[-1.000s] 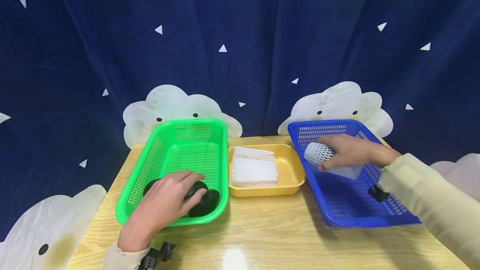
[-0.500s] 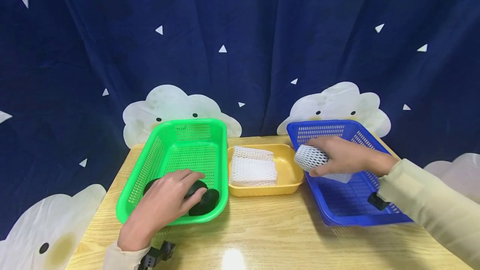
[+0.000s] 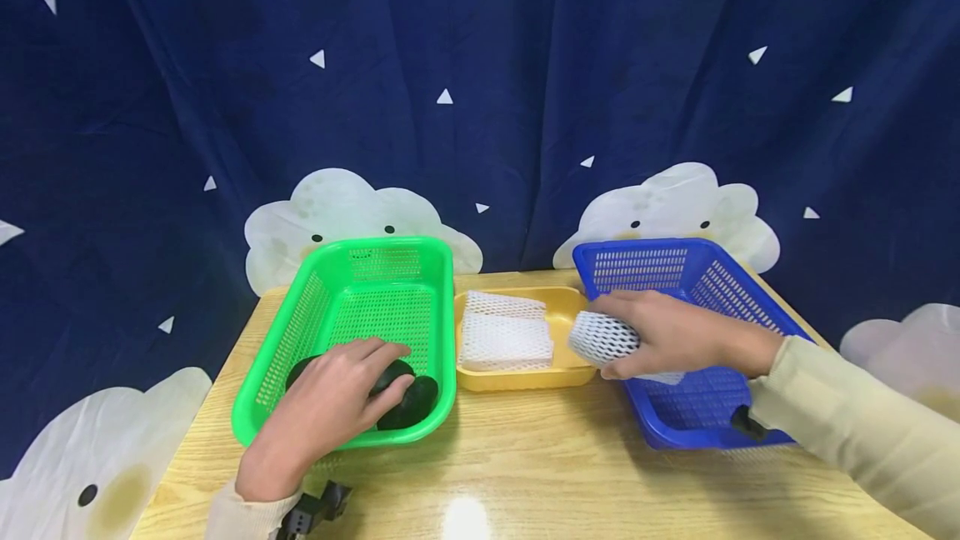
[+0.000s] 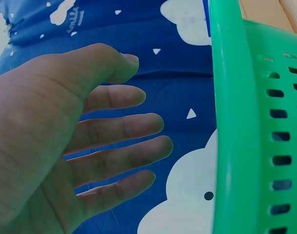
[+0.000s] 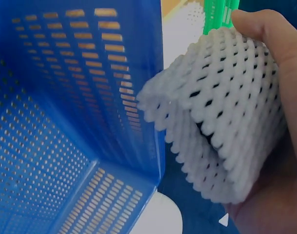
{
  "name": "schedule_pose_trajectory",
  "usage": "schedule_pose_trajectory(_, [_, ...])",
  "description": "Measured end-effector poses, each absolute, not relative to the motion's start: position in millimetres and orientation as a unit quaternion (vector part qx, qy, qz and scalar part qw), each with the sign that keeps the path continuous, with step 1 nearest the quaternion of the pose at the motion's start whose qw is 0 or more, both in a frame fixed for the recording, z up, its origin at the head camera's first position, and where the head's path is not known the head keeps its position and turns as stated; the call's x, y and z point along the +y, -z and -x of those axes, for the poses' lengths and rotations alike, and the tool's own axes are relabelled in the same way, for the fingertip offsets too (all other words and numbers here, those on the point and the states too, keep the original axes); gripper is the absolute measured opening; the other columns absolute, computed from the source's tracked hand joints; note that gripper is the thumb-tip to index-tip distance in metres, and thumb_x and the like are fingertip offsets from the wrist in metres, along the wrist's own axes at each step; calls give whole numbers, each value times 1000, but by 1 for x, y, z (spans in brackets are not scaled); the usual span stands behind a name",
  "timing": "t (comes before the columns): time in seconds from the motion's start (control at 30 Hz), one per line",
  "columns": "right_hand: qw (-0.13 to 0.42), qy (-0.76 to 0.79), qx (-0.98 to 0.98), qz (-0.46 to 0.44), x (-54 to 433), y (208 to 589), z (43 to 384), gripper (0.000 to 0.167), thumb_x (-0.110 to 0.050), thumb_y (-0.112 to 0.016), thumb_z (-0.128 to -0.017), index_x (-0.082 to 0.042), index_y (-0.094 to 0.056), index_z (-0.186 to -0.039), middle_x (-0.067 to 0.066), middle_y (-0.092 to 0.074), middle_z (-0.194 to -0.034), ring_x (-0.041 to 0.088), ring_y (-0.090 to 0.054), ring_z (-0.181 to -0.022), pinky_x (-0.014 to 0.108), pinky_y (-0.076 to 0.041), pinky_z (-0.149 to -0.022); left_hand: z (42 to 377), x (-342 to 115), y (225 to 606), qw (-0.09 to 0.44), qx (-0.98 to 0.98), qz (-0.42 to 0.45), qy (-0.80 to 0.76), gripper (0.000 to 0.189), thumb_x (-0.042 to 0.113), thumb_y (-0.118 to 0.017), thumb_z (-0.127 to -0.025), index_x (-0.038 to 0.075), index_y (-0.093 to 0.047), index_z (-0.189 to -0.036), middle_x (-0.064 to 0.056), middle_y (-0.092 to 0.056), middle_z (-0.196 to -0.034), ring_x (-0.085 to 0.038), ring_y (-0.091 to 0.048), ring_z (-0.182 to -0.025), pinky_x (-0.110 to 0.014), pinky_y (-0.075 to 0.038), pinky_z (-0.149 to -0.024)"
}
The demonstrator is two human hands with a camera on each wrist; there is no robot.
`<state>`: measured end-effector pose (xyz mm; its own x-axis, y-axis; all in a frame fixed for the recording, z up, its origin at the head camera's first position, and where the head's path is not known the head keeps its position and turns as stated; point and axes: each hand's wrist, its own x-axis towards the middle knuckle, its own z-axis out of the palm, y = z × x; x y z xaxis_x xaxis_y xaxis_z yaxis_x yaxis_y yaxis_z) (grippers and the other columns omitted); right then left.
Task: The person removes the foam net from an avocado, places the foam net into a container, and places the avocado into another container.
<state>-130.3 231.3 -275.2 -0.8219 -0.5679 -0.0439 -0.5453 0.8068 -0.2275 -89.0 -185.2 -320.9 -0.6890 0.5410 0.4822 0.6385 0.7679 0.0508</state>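
Observation:
My right hand [image 3: 660,332] grips a white foam fruit net [image 3: 603,338] over the left rim of the blue basket [image 3: 652,423]. In the right wrist view, the net [image 5: 236,87] gapes at one end, with thumb and palm around it. Something dark shows through its mesh; what it is stays unclear. My left hand [image 3: 330,407] is over the near part of the green basket [image 3: 247,423], by several dark, avocado-like fruits [image 3: 412,402] it partly hides. The left wrist view shows that hand [image 4: 56,131] with fingers extended and holding nothing, beside the green basket wall [image 4: 236,122].
Between the two baskets sits a shallow yellow tray [image 3: 495,383] with white foam nets [image 3: 506,340] lying in its left part. All stand on a wooden table [image 3: 525,457]. A dark blue curtain [image 3: 495,65] with cloud shapes hangs right behind the table.
My right hand has moved left and slightly nearer with the foam net, from above the blue basket's inside to its left rim. The left hand has stayed in place.

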Motion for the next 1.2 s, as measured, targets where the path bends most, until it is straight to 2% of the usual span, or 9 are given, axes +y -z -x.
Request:
schedule_pose_trajectory(0.23, [61,111,940,318,222,279,120,66,-52,-82,-80,-24,-60,-135,-10,-65,-113,4,-60,-92,19,-53,-74,89,-185,321,224,-914,322,105,26,32,-77,-92,16,-76,-112,3,-76,-100,-15,-73,-86,-33,-61,-72])
schedule_pose_trajectory(0.63, [80,92,937,327,214,283,111,71,-59,-79,-82,-23,-59,-139,-7,-65,-126,6,-61,-102,25,-56,-82,88,-183,321,216,-917,320,102,26,32,-77,-92,16,-77,-112,2,-76,-101,-15,-73,-89,-34,-61,-75])
schedule_pose_trajectory(0.93, [90,104,932,334,210,290,107,70,-57,-79,-81,-23,-58,-139,-7,-65,-126,6,-61,-102,25,-56,-82,88,-180,323,214,-916,324,99,26,32,-78,-91,16,-77,-112,3,-76,-100,-14,-73,-87,-34,-61,-76])
schedule_pose_trajectory(1.2, [98,126,924,347,205,297,103,69,-57,-80,-81,-24,-59,-138,-9,-65,-121,4,-61,-98,22,-55,-79,91,-172,330,244,-892,367,102,24,29,-81,-89,14,-76,-107,1,-77,-97,-15,-73,-85,-33,-62,-75])
